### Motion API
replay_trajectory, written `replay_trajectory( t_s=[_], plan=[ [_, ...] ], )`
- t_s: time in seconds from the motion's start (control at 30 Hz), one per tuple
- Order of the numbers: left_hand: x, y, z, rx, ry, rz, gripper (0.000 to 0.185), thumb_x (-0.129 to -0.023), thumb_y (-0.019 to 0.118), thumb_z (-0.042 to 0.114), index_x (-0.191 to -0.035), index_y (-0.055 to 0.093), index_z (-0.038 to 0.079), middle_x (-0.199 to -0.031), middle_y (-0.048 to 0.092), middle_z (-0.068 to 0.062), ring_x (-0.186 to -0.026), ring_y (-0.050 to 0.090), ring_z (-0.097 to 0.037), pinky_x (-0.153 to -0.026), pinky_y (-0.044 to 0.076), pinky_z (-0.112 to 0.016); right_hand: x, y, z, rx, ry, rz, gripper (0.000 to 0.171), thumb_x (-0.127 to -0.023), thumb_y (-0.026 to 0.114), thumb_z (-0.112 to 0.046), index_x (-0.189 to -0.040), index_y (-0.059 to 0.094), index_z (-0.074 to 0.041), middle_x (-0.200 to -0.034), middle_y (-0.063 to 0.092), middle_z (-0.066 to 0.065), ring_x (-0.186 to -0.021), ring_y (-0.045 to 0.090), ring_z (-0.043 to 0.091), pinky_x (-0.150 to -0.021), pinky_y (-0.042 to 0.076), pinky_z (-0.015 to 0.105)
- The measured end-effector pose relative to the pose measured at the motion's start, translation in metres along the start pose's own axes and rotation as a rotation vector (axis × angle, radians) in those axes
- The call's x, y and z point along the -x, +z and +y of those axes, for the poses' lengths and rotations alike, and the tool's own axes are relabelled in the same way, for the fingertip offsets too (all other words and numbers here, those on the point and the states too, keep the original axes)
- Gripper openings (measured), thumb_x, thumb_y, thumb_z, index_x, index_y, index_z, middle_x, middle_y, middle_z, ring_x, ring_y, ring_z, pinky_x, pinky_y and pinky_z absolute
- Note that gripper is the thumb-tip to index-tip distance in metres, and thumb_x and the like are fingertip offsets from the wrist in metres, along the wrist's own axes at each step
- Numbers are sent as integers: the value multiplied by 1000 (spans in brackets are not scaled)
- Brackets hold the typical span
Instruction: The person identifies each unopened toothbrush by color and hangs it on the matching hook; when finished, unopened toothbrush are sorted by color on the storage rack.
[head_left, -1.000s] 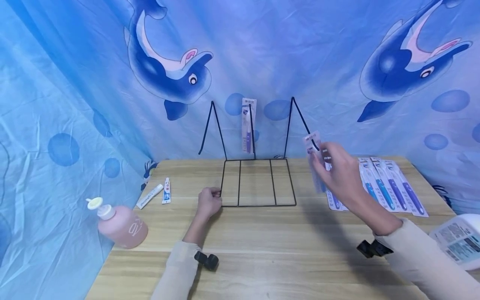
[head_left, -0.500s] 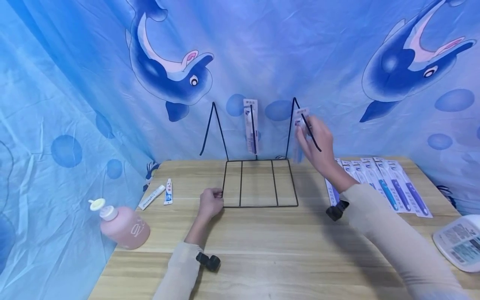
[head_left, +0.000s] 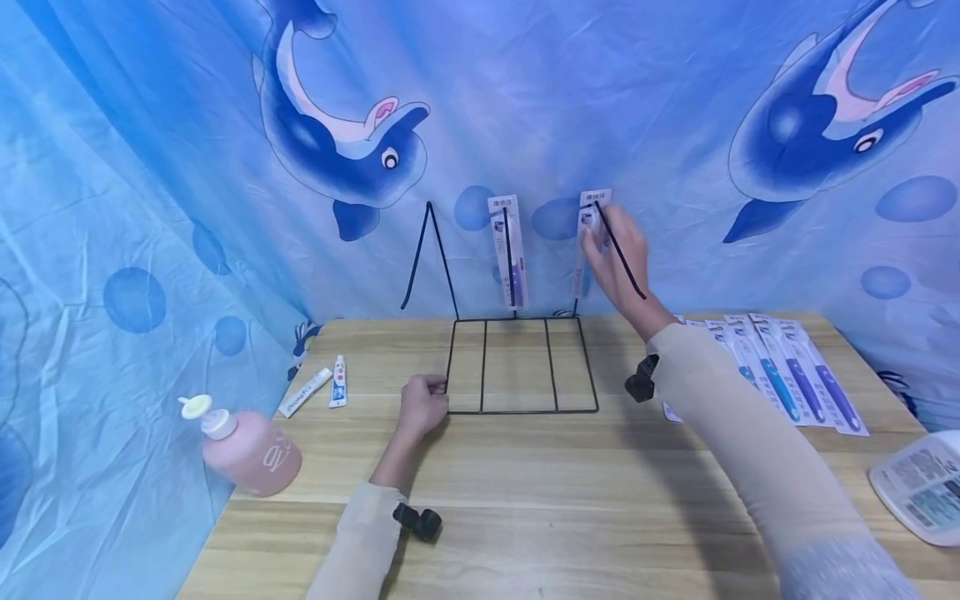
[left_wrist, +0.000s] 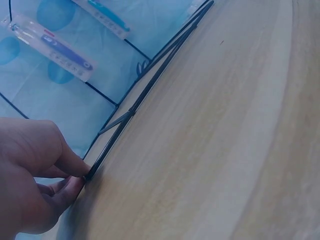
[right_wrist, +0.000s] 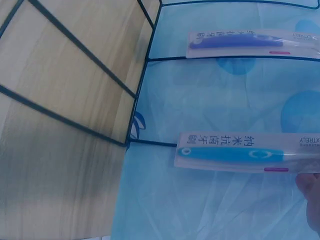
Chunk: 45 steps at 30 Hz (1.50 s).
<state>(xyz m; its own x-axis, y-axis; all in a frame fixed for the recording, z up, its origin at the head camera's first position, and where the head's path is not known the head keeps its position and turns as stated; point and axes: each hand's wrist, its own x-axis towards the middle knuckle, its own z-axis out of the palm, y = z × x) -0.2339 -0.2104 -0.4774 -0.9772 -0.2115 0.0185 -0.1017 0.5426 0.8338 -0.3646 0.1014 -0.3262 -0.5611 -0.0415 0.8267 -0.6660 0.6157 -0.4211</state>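
Note:
A black wire rack (head_left: 517, 412) stands on the wooden table with three hook arms rising at its back. My left hand (head_left: 422, 405) pinches its front left corner; the left wrist view shows thumb and finger on the wire (left_wrist: 107, 150). High at the right hook, my right hand (head_left: 624, 254) holds a packaged toothbrush (head_left: 592, 200) by its upper part, the hook wire passing in front. That pack, with a blue handle, hangs upright beside the rack's back wire in the right wrist view. A second packaged toothbrush (head_left: 510, 250), purple-handled, hangs on the middle hook.
Several packaged toothbrushes (head_left: 798, 375) lie fanned out on the table (head_left: 525, 500) at right, partly behind my right sleeve. A white bottle (head_left: 918, 492) lies at the right edge. Two toothpaste tubes (head_left: 338, 383) and a pink pump bottle (head_left: 255, 454) are at left. A dolphin curtain (head_left: 645, 100) hangs behind.
My right hand has carried the packaged toothbrush up and leftward along the right hook, towards its back end. My left hand has kept its hold on the rack's corner.

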Motion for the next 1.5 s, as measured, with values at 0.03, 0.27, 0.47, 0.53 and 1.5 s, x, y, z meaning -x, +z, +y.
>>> replay_trajectory(
  t_s=[0.03,0.27,0.47,0.53,1.5],
  plan=[
    [0,0,1,1,0,-1,45,-76,55,-14,-119,66,-9,-100,68,-16,-93,62,-26,-85,56,-34,-1,1,0,1,3,-5,15,-97,59,-10,-94,53,3,-79,48,15,-67,42,27,-57,31,33],
    [0,-1,3,-11,13,0,44,-75,55,-13,-118,66,-9,-99,68,-16,-92,63,-27,-85,57,-35,-2,3,-1,-8,16,-9,16,-97,59,-10,-95,51,4,-81,46,17,-67,39,27,-57,30,34],
    [-1,-3,2,-17,7,5,45,-76,55,-13,-119,66,-9,-100,68,-16,-93,63,-27,-85,56,-35,1,2,11,-21,99,-44,32,-94,67,-25,-101,52,3,-96,45,20,-78,41,31,-63,34,37],
    [-1,-3,2,-17,3,1,45,-76,55,-13,-119,65,-9,-100,68,-16,-94,63,-28,-86,56,-36,4,-3,19,-43,174,-95,42,-90,71,-34,-104,53,1,-107,41,21,-85,40,32,-68,35,38],
    [0,0,1,17,0,-2,44,-76,55,-14,-118,66,-10,-99,67,-17,-92,62,-27,-84,57,-34,105,-54,123,482,640,-717,40,-94,61,-33,-68,59,-2,-59,51,8,-53,49,22,-44,37,31]
  ],
)
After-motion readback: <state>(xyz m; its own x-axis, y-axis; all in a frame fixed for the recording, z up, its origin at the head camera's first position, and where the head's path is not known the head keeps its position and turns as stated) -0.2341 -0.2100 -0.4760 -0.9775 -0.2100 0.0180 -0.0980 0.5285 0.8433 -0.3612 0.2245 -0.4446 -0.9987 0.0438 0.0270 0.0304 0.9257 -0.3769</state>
